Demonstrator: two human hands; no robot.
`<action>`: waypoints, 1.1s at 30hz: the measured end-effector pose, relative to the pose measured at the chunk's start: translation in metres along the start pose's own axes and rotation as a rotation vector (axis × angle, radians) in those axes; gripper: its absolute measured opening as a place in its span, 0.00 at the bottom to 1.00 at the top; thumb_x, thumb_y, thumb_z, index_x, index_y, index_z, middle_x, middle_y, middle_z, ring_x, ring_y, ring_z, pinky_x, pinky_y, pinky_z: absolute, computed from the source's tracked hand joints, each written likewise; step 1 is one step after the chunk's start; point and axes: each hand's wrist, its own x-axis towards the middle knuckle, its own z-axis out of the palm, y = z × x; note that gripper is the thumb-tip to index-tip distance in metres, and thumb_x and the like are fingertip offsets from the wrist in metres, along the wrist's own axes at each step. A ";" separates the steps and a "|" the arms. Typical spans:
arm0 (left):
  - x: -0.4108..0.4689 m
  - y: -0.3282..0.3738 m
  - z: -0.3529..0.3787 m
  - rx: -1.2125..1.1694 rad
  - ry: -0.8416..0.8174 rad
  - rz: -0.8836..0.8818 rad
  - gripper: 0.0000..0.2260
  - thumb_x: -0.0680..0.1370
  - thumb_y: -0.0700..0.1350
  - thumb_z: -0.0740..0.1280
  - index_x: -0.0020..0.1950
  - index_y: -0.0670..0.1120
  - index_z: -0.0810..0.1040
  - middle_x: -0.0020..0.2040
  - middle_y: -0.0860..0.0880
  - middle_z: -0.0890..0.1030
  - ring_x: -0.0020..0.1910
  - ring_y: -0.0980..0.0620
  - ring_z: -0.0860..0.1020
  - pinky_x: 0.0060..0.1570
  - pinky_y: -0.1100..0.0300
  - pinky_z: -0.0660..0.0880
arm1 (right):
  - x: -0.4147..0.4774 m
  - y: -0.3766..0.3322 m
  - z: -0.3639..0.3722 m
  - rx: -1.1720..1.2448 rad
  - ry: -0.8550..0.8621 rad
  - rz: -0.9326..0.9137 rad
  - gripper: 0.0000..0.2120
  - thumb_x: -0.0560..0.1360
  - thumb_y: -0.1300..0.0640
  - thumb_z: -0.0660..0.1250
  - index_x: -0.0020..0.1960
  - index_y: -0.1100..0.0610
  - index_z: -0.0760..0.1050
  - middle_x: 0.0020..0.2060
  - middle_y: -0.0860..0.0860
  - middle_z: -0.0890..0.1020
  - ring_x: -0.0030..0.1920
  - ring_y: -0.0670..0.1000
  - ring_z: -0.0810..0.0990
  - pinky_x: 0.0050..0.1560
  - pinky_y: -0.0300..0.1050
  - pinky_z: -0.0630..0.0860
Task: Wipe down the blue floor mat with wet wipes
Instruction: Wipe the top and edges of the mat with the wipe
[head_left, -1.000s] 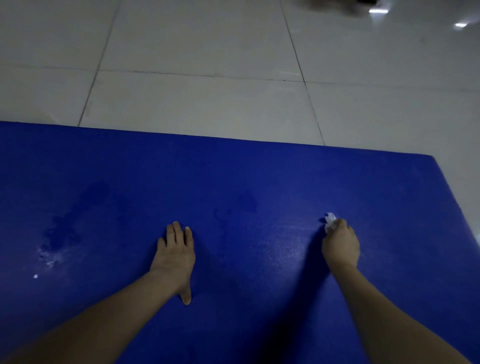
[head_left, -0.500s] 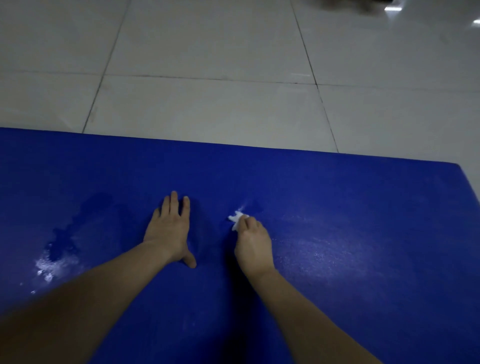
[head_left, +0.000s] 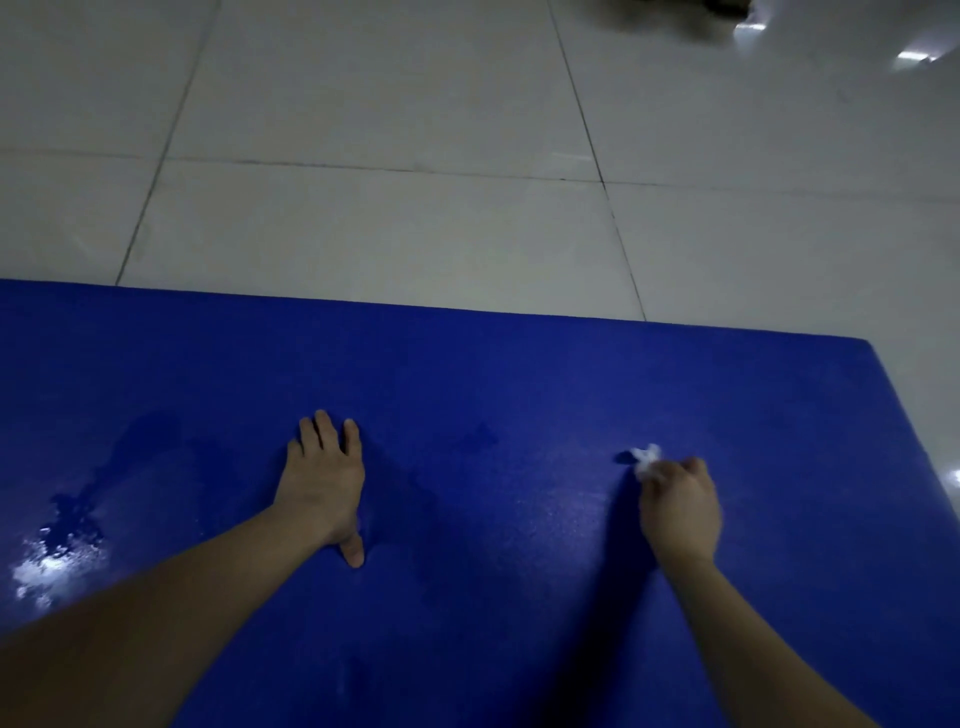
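White crumpled wet wipe (head_left: 644, 460) sat pinched by the curled right hand (head_left: 680, 512), well right of the flat-fingered left hand (head_left: 324, 483) bracing the blue floor mat (head_left: 519, 374).

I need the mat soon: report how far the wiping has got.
Done: a wet patch glistens at the left of the blue floor mat. In hand: the right hand grips a crumpled wet wipe; the left hand rests flat. Left: the far strip looks dry.

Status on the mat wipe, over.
Left hand flat on blue mat. Right hand grips wet wipe, down on mat. Wet patch far left. No obstacle in view.
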 end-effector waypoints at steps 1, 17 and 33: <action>0.000 0.001 0.000 -0.001 -0.001 0.000 0.76 0.55 0.70 0.81 0.80 0.37 0.33 0.79 0.29 0.39 0.79 0.29 0.44 0.79 0.40 0.54 | 0.005 0.005 -0.004 0.009 -0.011 0.086 0.05 0.78 0.63 0.66 0.48 0.64 0.79 0.47 0.61 0.76 0.39 0.63 0.76 0.36 0.47 0.64; 0.003 0.006 -0.006 0.011 -0.015 -0.010 0.75 0.56 0.67 0.82 0.79 0.34 0.34 0.78 0.27 0.41 0.79 0.27 0.45 0.78 0.41 0.57 | -0.052 -0.209 0.068 0.199 -0.185 -0.286 0.07 0.79 0.64 0.67 0.55 0.57 0.79 0.48 0.54 0.81 0.43 0.55 0.80 0.39 0.42 0.67; -0.001 0.003 -0.006 -0.068 -0.001 0.017 0.76 0.55 0.65 0.84 0.80 0.35 0.35 0.78 0.27 0.40 0.79 0.27 0.44 0.78 0.41 0.56 | 0.034 -0.017 -0.003 -0.067 -0.074 0.298 0.08 0.81 0.59 0.61 0.59 0.60 0.68 0.54 0.62 0.78 0.48 0.63 0.78 0.41 0.51 0.69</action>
